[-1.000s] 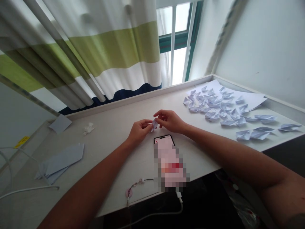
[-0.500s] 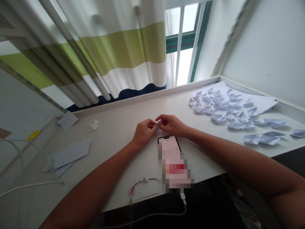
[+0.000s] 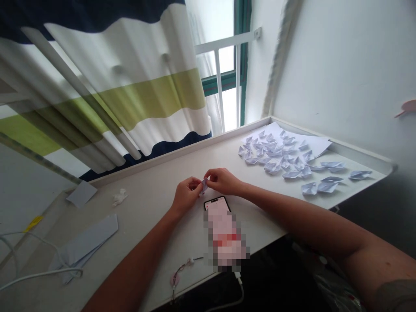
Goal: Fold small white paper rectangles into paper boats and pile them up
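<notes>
A small piece of folded white paper [image 3: 204, 186] is pinched between my two hands above the middle of the desk. My left hand [image 3: 187, 193] grips it from the left, thumb and fingers pressed together. From the right, my right hand [image 3: 222, 181] pinches its upper edge. Parts of the folds are hidden behind my fingers. Just below my hands lies a phone [image 3: 224, 242], its screen lit and partly blurred out. To the right, many folded paper boats [image 3: 276, 149] are grouped on the desk and on white sheets.
Flat paper sheets [image 3: 94, 236] lie at the left, with a single square sheet [image 3: 82, 193] behind them. Near it is a crumpled tissue [image 3: 120, 197]. White cables [image 3: 42, 275] cross the left side. A beaded phone strap [image 3: 177, 275] lies at the front edge. Curtains [image 3: 146, 99] hang behind the desk.
The camera view has tilted up and turned right, so the scene sits further left and lower. Both hands still hold the folded paper, with only slight finger movement.
</notes>
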A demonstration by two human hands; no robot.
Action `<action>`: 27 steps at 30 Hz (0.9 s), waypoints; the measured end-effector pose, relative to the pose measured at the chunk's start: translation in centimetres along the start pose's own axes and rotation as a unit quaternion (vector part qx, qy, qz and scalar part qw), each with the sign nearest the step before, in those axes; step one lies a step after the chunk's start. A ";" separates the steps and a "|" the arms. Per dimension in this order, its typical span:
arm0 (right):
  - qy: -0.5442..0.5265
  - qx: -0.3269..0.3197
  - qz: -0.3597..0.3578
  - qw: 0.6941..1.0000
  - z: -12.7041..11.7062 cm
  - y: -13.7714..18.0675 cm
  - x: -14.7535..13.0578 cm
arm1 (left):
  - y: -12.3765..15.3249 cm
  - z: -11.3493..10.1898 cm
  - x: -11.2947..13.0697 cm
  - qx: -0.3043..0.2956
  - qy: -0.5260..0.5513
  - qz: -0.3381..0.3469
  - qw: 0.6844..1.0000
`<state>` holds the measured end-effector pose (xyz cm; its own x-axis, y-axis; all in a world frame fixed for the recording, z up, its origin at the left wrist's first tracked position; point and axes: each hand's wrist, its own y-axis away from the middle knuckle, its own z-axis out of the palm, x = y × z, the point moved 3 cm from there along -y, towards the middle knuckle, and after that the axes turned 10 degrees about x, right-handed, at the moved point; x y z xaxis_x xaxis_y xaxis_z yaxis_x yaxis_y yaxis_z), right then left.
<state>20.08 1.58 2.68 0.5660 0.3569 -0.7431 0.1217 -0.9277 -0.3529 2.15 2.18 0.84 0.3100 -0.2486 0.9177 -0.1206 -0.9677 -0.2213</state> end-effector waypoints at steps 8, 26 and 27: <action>0.162 0.041 0.044 0.985 -9.3 0.9 0.4 | -2.5 6.3 5.8 -0.142 -0.071 -0.001 0.987; 0.214 0.099 0.176 0.956 -18.0 9.7 3.8 | -2.5 15.7 9.7 -0.231 -0.035 0.037 0.972; 0.174 0.084 0.167 0.967 -17.5 9.3 3.4 | -2.3 14.6 9.5 -0.221 -0.024 0.034 0.974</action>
<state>37.35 -7.76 6.81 0.7943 -0.0458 -0.6058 -0.2337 -0.9435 -0.2351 19.13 1.43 5.28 0.3289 -0.3239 0.8871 -0.5335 -0.8388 -0.1085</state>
